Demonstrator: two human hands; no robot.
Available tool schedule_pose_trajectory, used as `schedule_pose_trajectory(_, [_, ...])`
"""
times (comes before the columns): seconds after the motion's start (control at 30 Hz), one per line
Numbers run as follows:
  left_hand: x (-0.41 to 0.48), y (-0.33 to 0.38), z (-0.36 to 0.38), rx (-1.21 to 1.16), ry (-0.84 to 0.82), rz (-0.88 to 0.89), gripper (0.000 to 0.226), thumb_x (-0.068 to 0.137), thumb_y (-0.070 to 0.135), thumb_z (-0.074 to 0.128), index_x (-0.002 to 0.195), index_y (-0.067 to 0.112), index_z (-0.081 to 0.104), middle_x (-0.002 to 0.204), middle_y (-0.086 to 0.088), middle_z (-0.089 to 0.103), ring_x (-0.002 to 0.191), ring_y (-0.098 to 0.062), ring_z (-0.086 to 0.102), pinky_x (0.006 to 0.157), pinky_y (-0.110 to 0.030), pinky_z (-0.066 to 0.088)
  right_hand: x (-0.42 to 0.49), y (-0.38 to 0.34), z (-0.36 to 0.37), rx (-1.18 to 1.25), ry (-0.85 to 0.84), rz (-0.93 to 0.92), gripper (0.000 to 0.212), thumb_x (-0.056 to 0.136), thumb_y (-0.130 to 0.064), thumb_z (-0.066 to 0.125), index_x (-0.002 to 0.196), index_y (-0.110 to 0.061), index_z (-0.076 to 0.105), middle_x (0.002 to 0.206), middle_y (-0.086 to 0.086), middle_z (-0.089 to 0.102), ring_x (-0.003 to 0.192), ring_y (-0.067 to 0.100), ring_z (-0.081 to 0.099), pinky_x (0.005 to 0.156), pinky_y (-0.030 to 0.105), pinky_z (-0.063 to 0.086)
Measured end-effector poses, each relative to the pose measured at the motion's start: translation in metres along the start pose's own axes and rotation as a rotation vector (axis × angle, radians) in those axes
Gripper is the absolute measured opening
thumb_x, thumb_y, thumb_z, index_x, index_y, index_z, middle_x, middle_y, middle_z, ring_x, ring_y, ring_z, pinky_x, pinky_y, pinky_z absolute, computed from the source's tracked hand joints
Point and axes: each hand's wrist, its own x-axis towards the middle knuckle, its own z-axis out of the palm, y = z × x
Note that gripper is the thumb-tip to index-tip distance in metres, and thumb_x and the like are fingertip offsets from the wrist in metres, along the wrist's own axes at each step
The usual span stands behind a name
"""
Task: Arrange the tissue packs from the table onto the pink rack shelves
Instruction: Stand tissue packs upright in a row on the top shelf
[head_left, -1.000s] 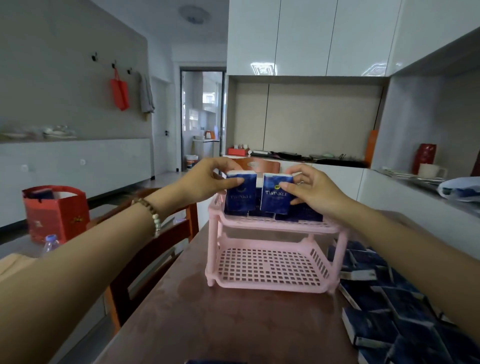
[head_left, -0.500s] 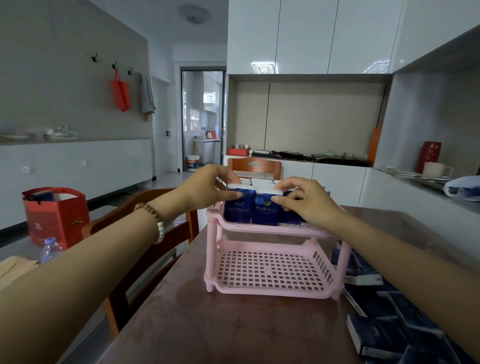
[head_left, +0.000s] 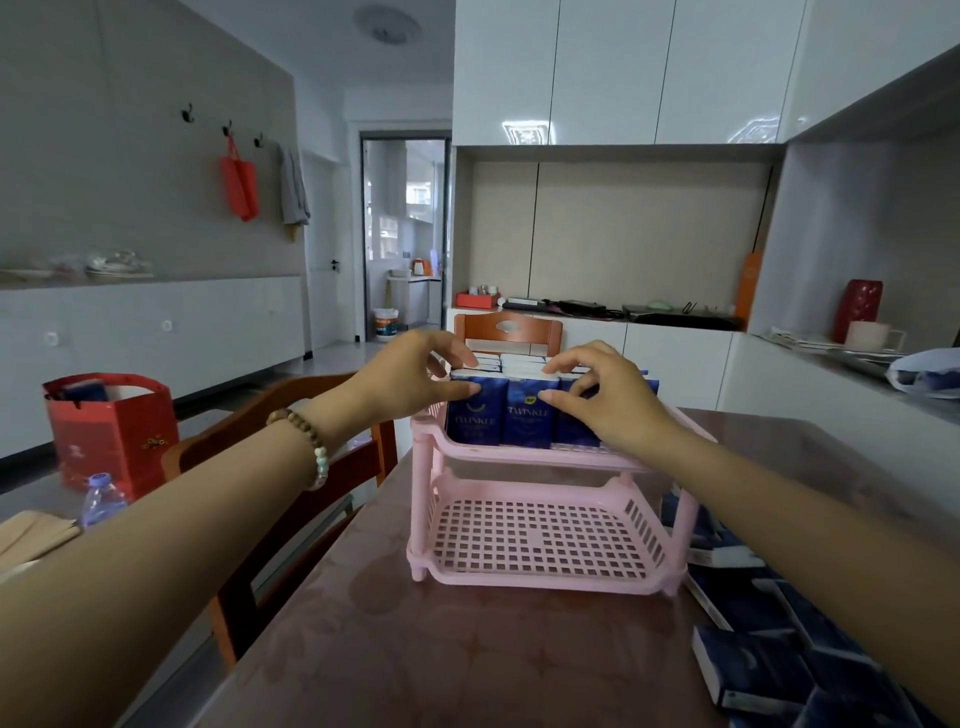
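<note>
From the head view, the pink rack (head_left: 540, 584) stands on the brown table (head_left: 415, 649) at 12 o'clock from the person. Its top shelf (head_left: 467, 453) holds a row of blue tissue packs standing upright, long axis vertical, faces toward me.

The left hand (head_left: 410, 379) pinches the left-end pack (head_left: 475, 415), thumb on its front face and fingers curled over its top edge. The right hand (head_left: 608, 395) pinches the second pack (head_left: 527, 415) just beside it the same way, thumb on the front, forefinger on the top. Both packs sit down inside the shelf rim, touching each other.

The loose packs (head_left: 753, 670) lie flat in a heap on the table at 4 to 5 o'clock from the rack, long axes pointing various ways. They lie under the right forearm, so I judge the right hand the nearer one for the next pick. No pack shows on the lower shelf (head_left: 540, 535).

"TWINKLE" reads in pale letters on both front packs; the second carries a small yellow mark above the word, too small to read
</note>
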Motion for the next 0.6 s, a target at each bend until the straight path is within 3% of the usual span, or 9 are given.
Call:
schedule_pose_trajectory(0.23, [-0.013,0.001,0.000,0.075,0.050,-0.001,0.027,0.082,0.028,0.068,0.107,0.022,0.060,0.119,0.004,0.057,0.095,-0.007,0.052,0.066,-0.013,0.043,-0.005,-0.001,-0.004,-0.068,-0.004,-0.051,0.024,0.083,-0.021,0.068,0.106,-0.021,0.060,0.114,-0.007,0.049,0.080,0.010,0.061,0.071,0.016,0.049])
schedule_pose_trajectory(0.33, [-0.032,0.008,-0.002,0.172,0.046,0.006,0.036,0.084,0.035,0.064,0.118,0.024,0.057,0.130,0.003,0.052,0.109,-0.011,0.050,0.085,-0.023,0.045,-0.014,-0.001,-0.013,-0.108,-0.052,-0.088,0.025,0.082,-0.022,0.069,0.105,-0.023,0.061,0.115,-0.005,0.050,0.084,0.011,0.061,0.074,0.019,0.048])
schedule_pose_trajectory(0.43, [-0.058,0.016,-0.008,0.313,0.047,0.004,0.054,0.086,0.041,0.060,0.136,0.026,0.044,0.147,0.001,0.039,0.134,-0.018,0.035,0.107,-0.038,0.034,-0.030,-0.006,-0.022,-0.155,-0.128,-0.073,0.034,0.082,-0.026,0.069,0.114,-0.026,0.058,0.120,-0.008,0.048,0.093,0.009,0.058,0.080,0.024,0.048])
schedule_pose_trajectory(0.5, [-0.077,0.021,-0.010,0.327,0.058,-0.016,0.059,0.087,0.044,0.057,0.140,0.028,0.038,0.151,0.002,0.033,0.138,-0.019,0.029,0.110,-0.040,0.030,-0.045,-0.012,-0.025,-0.131,-0.187,-0.046,0.036,0.082,-0.029,0.067,0.117,-0.026,0.057,0.122,-0.008,0.048,0.099,0.008,0.056,0.082,0.022,0.047])
schedule_pose_trajectory(0.6, [-0.107,0.027,-0.010,0.312,0.026,0.005,0.048,0.088,0.044,0.056,0.132,0.028,0.048,0.146,0.002,0.042,0.134,-0.016,0.036,0.110,-0.038,0.032,-0.071,-0.030,-0.027,-0.097,-0.341,-0.013,0.033,0.083,-0.035,0.064,0.115,-0.028,0.059,0.119,-0.010,0.054,0.102,0.005,0.058,0.082,0.015,0.044])
